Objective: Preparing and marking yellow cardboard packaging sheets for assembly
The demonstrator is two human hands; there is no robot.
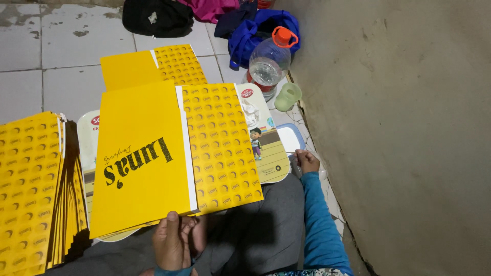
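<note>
While left hand [174, 243] pinches near edge of yellow box blank [148, 163], thumb on top, blank lies flat and unfolded over lap tray [271, 153]. Right hand [307, 161] off to side near floor edge, fingers curled; contents of that grip cannot tell. Judged early: thick stack of yellow blanks [30, 194] waits at left, second blank [153, 66] lies on tiled floor [51, 41] beyond. No finished box visible. Water bottle [268, 64] stands by wall.

yellow folded cardboard sheet [153, 158] | flat, unfolded; patterned flap rightward; resting on lap
</note>
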